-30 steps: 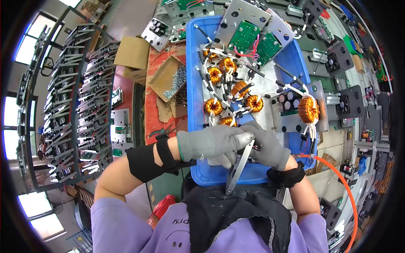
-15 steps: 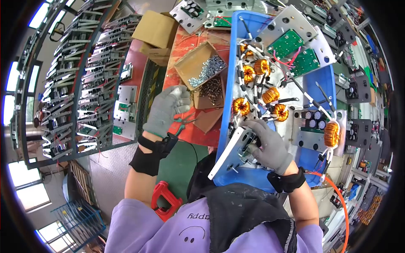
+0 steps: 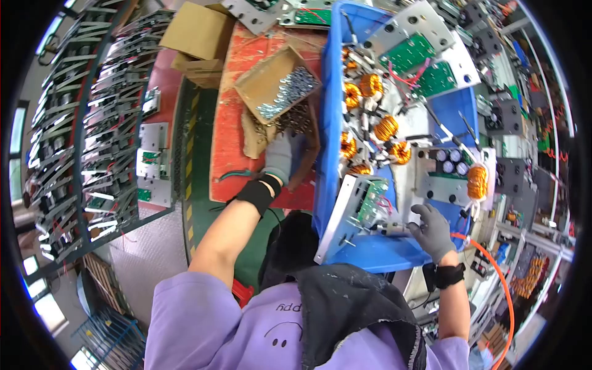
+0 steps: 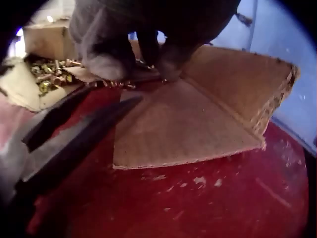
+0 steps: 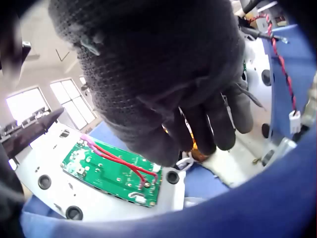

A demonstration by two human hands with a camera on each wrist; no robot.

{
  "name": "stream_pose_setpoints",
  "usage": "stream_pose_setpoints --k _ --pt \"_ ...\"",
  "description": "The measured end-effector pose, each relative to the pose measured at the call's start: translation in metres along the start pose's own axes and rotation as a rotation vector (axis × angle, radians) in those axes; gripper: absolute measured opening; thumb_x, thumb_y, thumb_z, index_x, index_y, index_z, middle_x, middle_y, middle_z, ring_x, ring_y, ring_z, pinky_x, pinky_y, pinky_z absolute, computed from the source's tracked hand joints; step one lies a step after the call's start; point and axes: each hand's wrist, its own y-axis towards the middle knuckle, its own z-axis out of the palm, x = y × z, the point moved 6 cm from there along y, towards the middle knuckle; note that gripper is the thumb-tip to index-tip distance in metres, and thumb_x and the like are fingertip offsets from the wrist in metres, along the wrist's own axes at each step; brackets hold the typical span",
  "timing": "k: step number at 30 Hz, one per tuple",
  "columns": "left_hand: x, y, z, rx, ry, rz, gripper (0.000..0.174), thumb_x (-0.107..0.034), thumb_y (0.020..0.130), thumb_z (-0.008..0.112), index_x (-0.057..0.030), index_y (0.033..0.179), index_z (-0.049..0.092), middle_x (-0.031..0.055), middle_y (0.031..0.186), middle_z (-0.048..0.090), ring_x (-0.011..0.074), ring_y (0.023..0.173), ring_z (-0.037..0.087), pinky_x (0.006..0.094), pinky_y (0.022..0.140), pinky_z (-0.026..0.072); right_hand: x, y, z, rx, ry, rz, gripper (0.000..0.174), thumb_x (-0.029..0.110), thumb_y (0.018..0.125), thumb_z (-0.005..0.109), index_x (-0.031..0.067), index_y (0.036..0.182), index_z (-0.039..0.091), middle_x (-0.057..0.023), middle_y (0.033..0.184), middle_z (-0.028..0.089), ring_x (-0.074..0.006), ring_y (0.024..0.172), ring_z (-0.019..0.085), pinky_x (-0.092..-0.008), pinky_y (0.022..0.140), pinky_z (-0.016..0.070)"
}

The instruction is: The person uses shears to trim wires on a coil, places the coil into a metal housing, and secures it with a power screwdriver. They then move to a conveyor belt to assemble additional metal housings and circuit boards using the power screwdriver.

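My gloved left hand [image 3: 280,154] reaches into a cardboard box of brownish screws [image 3: 297,119] on the red table. In the left wrist view its fingertips point down at the screws [image 4: 47,74], beside a cardboard flap [image 4: 183,119]; what lies between them is hidden, so I cannot tell what it holds. My gloved right hand [image 3: 433,234], fingers loosely bent and apart, hovers over the blue bin [image 3: 336,123] near a silver cylindrical tool [image 3: 393,228]. A metal plate with a green circuit board [image 3: 372,200] leans at the bin's near left corner.
Pliers [image 3: 234,175] lie left of the left wrist. A second box [image 3: 271,74] holds silver screws. Several copper-wound coils [image 3: 386,127] and more board plates [image 3: 419,28] fill the bin. An orange hose [image 3: 502,290] curves down on the right; a loaded rack [image 3: 77,142] stands left.
Both hands were together at a metal plate, which now leans in the bin. The left hand has gone left into the screws; the right has let go of the plate and moved right.
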Motion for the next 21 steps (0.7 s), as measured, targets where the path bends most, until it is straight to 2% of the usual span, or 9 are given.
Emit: stream_pose_setpoints --k 1,4,10,12,13,15,16,17,21 --pt "-0.018 -0.006 -0.009 0.07 0.1 0.152 0.017 -0.02 0.088 0.059 -0.0127 0.103 0.063 0.0176 0.104 0.061 0.0383 0.088 0.066 0.0477 0.072 0.0543 -0.004 -0.004 -0.002 0.0 -0.008 0.027 0.04 0.024 0.079 0.072 0.011 0.115 0.061 -0.0112 0.111 0.064 -0.0306 0.102 0.062 -0.0427 0.087 0.0494" --pt "-0.024 -0.005 -0.01 0.129 0.102 0.155 0.018 -0.018 0.087 0.059 -0.0119 0.104 0.064 0.017 0.104 0.061 0.0372 0.088 0.066 0.0481 0.072 0.0544 0.001 -0.002 0.019 0.416 -0.359 -0.033 0.055 0.044 0.078 0.074 0.0146 0.123 0.061 -0.0123 0.117 0.064 -0.0326 0.111 0.06 -0.0457 0.095 0.0436" --pt "-0.01 -0.014 -0.015 -0.047 0.046 0.011 0.018 -0.012 0.089 0.056 -0.0115 0.105 0.064 0.016 0.102 0.062 0.0369 0.085 0.066 0.0486 0.07 0.0536 -0.006 0.024 0.048 0.694 -0.436 0.026 0.057 0.051 0.081 0.071 0.0142 0.124 0.063 -0.0136 0.12 0.065 -0.032 0.116 0.06 -0.0435 0.096 0.0478" --pt "-0.012 -0.024 -0.049 -0.34 -0.208 0.093 0.016 -0.012 0.095 0.052 -0.0102 0.107 0.062 0.0107 0.091 0.062 0.0273 0.073 0.065 0.0413 0.061 0.0532 -0.013 0.03 0.049 0.814 -0.476 0.095 0.055 0.052 0.079 0.072 0.0132 0.118 0.069 -0.0145 0.118 0.065 -0.0333 0.112 0.063 -0.0419 0.095 0.0502" --pt "-0.01 -0.029 -0.058 -0.344 -0.206 0.096 0.016 -0.012 0.095 0.052 -0.0102 0.107 0.062 0.0107 0.091 0.062 0.0273 0.073 0.065 0.0413 0.061 0.0532 -0.013 0.033 0.045 0.809 -0.476 0.093 0.055 0.052 0.079 0.072 0.0132 0.118 0.069 -0.0145 0.118 0.065 -0.0333 0.112 0.063 -0.0419 0.095 0.0502" --pt "-0.019 -0.045 -0.088 0.164 -1.047 -0.397 0.015 -0.017 0.1 0.049 -0.0096 0.107 0.06 0.005 0.085 0.06 0.015 0.065 0.06 0.0307 0.055 0.0502 -0.019 0.028 0.037 0.937 -0.483 0.14 0.054 0.052 0.075 0.072 0.013 0.113 0.07 -0.017 0.116 0.064 -0.0362 0.115 0.058 -0.0427 0.096 0.0482" --pt "-0.019 -0.05 -0.096 0.144 -1.205 -0.415 0.015 -0.017 0.102 0.049 -0.0066 0.106 0.059 0.0029 0.084 0.058 0.0081 0.064 0.054 0.0234 0.054 0.0475 -0.019 0.025 0.03 0.796 -0.511 0.004 0.051 0.045 0.07 0.074 0.0097 0.106 0.074 -0.0165 0.113 0.067 -0.0348 0.108 0.063 -0.0416 0.093 0.0505" --pt "-0.026 -0.055 -0.109 0.136 -1.204 -0.412 0.015 -0.017 0.102 0.049 -0.0066 0.106 0.059 0.0029 0.084 0.058 0.0081 0.064 0.054 0.0234 0.054 0.0475 -0.014 0.019 0.017 0.73 -0.58 -0.092 0.051 0.045 0.067 0.074 0.0087 0.103 0.075 -0.0175 0.11 0.067 -0.0351 0.105 0.064 -0.0422 0.093 0.0505" --pt "-0.047 -0.078 -0.147 0.083 -1.4 -0.339 0.014 -0.011 0.101 0.049 -0.0017 0.109 0.057 0.0089 0.093 0.062 0.013 0.071 0.061 0.0266 0.061 0.0534 -0.026 -0.025 -0.034 0.673 -0.394 0.029 0.049 0.038 0.066 0.075 0.0096 0.106 0.069 -0.0168 0.101 0.068 -0.0347 0.096 0.066 -0.0431 0.086 0.0523"
